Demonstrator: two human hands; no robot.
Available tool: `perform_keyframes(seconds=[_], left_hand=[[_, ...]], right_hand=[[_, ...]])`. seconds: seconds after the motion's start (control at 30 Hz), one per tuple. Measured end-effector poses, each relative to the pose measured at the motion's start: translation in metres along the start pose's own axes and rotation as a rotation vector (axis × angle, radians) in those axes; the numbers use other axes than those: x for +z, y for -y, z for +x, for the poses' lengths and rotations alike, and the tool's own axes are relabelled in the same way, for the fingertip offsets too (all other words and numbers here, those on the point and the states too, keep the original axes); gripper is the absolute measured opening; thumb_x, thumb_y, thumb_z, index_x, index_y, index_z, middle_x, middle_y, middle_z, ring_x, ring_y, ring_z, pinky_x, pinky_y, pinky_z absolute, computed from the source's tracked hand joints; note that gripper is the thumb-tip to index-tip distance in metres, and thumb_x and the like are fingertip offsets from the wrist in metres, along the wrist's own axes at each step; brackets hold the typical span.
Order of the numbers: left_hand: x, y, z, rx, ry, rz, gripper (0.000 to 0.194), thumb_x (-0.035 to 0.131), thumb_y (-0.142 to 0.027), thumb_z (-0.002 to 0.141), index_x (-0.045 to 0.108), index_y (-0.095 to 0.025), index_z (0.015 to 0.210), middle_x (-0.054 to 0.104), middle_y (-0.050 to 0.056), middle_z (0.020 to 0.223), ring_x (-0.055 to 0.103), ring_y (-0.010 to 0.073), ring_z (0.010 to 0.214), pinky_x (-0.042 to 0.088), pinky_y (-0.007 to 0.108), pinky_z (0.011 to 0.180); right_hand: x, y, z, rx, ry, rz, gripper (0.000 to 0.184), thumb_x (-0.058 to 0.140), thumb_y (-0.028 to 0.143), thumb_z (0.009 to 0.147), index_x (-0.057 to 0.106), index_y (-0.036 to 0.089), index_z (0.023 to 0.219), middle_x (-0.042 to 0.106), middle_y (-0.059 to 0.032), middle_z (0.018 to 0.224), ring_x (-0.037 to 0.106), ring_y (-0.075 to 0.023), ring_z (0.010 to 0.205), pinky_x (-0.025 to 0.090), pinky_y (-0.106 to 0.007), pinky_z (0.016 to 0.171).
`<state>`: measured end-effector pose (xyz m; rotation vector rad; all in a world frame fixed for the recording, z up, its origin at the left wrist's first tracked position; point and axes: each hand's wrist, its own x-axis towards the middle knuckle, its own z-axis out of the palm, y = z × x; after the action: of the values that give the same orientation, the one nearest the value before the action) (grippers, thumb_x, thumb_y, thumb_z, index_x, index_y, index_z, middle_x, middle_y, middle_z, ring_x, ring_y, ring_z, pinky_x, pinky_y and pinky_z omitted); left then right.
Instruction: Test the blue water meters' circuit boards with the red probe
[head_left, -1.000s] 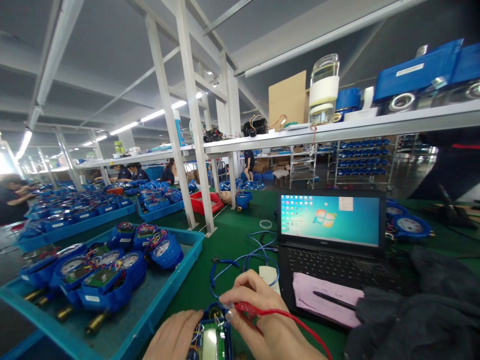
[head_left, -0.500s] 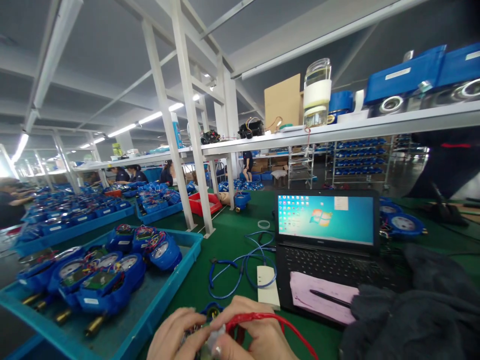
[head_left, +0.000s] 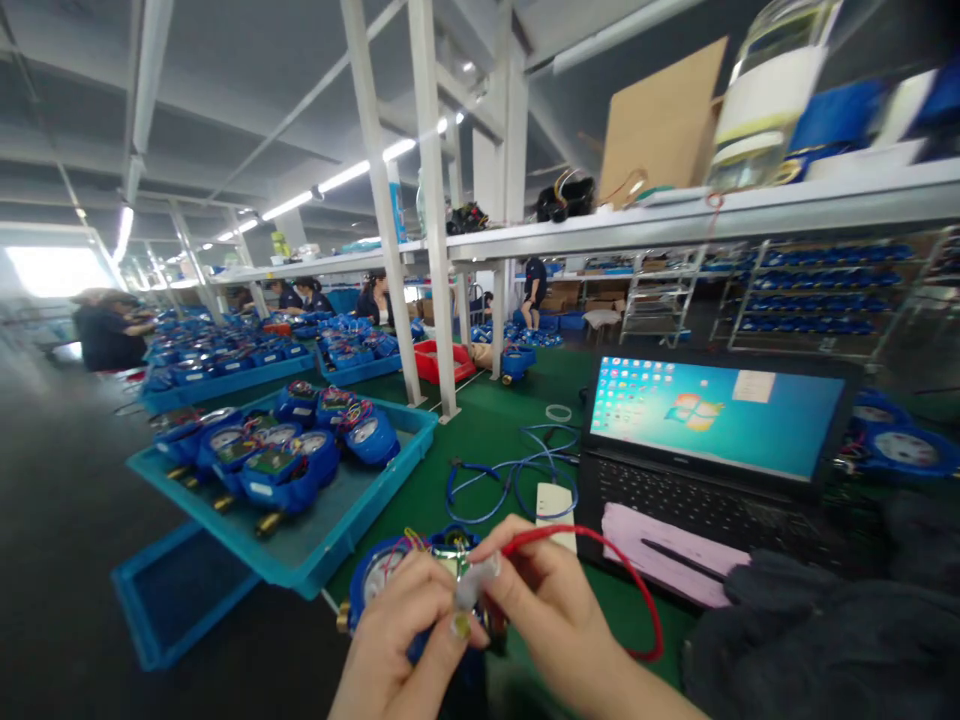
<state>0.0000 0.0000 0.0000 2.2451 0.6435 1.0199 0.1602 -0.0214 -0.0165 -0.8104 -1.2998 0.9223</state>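
A blue meter (head_left: 377, 572) with a pale dial, thin wires and a brass fitting lies on the green table in front of me. Over it, my left hand (head_left: 411, 625) is closed, its thumb and fingers pinched together; what sits between them is mostly hidden. My right hand (head_left: 551, 600) grips a red cable (head_left: 634, 575), which loops out to the right. A whitish translucent piece (head_left: 477, 582) shows between the fingertips of both hands, too blurred to name exactly. Part of a green circuit board (head_left: 452, 558) is visible behind the fingers.
A laptop (head_left: 675, 490) stands to the right, with pink paper (head_left: 622, 530) and a pen on it. Dark cloth (head_left: 825, 640) lies nearer. Blue cable (head_left: 517, 465) coils behind my hands. Left is a blue tray (head_left: 360, 540) of meters. A shelf (head_left: 637, 225) crosses above; people sit farther back.
The view has swung left and tilted down, so my hands and the meter beneath them show more. Both hands stay together, with the red cable still in the right one.
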Motion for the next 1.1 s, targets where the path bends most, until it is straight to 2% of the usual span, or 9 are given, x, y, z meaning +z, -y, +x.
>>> perform_keyframes(seconds=[0.17, 0.3, 0.53, 0.7, 0.83, 0.93, 1.0, 1.03, 1.1], left_hand=[[0.007, -0.011, -0.002, -0.064, -0.037, -0.079, 0.024, 0.044, -0.024, 0.093, 0.064, -0.02, 0.081, 0.06, 0.002, 0.08, 0.055, 0.014, 0.078, 0.041, 0.024, 0.073], [0.005, -0.013, -0.004, -0.093, -0.048, -0.071, 0.022, 0.048, -0.029, 0.092, 0.065, -0.018, 0.081, 0.061, 0.003, 0.079, 0.055, 0.0142, 0.075, 0.041, 0.025, 0.072], [0.007, -0.008, -0.001, -0.136, -0.092, -0.125, 0.042, 0.042, -0.032, 0.094, 0.059, -0.016, 0.058, 0.056, 0.002, 0.063, 0.054, 0.0127, 0.066, 0.041, 0.025, 0.065], [0.01, -0.008, -0.004, -0.138, -0.131, -0.093, 0.04, 0.044, -0.024, 0.092, 0.056, -0.016, 0.055, 0.051, 0.001, 0.059, 0.051, 0.0114, 0.063, 0.038, 0.025, 0.061], [0.001, -0.004, -0.013, -0.17, -0.202, -0.081, 0.043, 0.04, -0.021, 0.093, 0.05, -0.016, 0.051, 0.05, 0.0, 0.056, 0.049, 0.0107, 0.058, 0.037, 0.025, 0.058], [-0.009, 0.009, -0.018, -0.092, -0.278, 0.031, 0.049, 0.038, -0.024, 0.095, 0.046, -0.017, 0.048, 0.047, -0.001, 0.052, 0.048, 0.011, 0.058, 0.038, 0.026, 0.06], [-0.012, 0.022, -0.021, -0.027, -0.261, 0.21, 0.039, 0.046, -0.036, 0.093, 0.06, -0.017, 0.062, 0.059, 0.002, 0.067, 0.055, 0.0153, 0.074, 0.042, 0.03, 0.072], [-0.012, 0.029, -0.023, -0.016, -0.219, 0.318, 0.032, 0.052, -0.045, 0.089, 0.066, -0.017, 0.079, 0.065, 0.006, 0.086, 0.058, 0.0199, 0.089, 0.043, 0.035, 0.081], [-0.009, 0.041, -0.026, -0.03, -0.097, 0.511, 0.057, 0.058, -0.057, 0.08, 0.056, -0.015, 0.119, 0.056, 0.013, 0.126, 0.048, 0.0289, 0.119, 0.037, 0.046, 0.099]], right_hand=[[-0.001, -0.003, 0.003, 0.166, -0.022, 0.094, 0.039, 0.061, 0.054, 0.081, 0.056, 0.016, 0.074, 0.051, 0.0032, 0.055, 0.047, -0.0088, 0.047, 0.04, -0.019, 0.044], [-0.002, -0.005, 0.002, 0.166, -0.024, 0.06, 0.038, 0.061, 0.053, 0.081, 0.056, 0.016, 0.073, 0.053, 0.0025, 0.056, 0.048, -0.0095, 0.047, 0.041, -0.02, 0.043], [0.002, 0.0, -0.002, 0.161, 0.067, 0.038, 0.035, 0.062, 0.051, 0.081, 0.055, 0.017, 0.079, 0.052, 0.0037, 0.058, 0.048, -0.0094, 0.048, 0.04, -0.02, 0.045], [0.002, 0.001, -0.006, 0.064, -0.048, -0.23, 0.02, 0.062, 0.036, 0.083, 0.057, 0.018, 0.077, 0.053, 0.0024, 0.059, 0.049, -0.0101, 0.049, 0.039, -0.021, 0.044], [-0.012, 0.002, 0.001, 0.081, -0.153, -0.25, 0.02, 0.062, 0.036, 0.083, 0.056, 0.018, 0.076, 0.053, 0.0024, 0.059, 0.048, -0.0096, 0.048, 0.038, -0.02, 0.042], [-0.021, 0.006, 0.007, 0.11, -0.1, -0.308, 0.022, 0.063, 0.038, 0.083, 0.058, 0.018, 0.076, 0.054, 0.0006, 0.065, 0.05, -0.01, 0.052, 0.04, -0.02, 0.044], [-0.022, 0.006, 0.007, 0.151, 0.018, -0.323, 0.02, 0.059, 0.038, 0.086, 0.059, 0.018, 0.081, 0.055, -0.0009, 0.071, 0.052, -0.0114, 0.057, 0.043, -0.021, 0.047], [-0.021, 0.005, 0.006, 0.173, 0.079, -0.321, 0.019, 0.056, 0.037, 0.088, 0.059, 0.018, 0.085, 0.056, -0.0015, 0.074, 0.054, -0.0123, 0.06, 0.045, -0.022, 0.05], [-0.018, 0.002, 0.004, 0.188, 0.178, -0.347, 0.016, 0.051, 0.034, 0.091, 0.058, 0.019, 0.093, 0.058, -0.0025, 0.08, 0.057, -0.014, 0.066, 0.048, -0.024, 0.055]])
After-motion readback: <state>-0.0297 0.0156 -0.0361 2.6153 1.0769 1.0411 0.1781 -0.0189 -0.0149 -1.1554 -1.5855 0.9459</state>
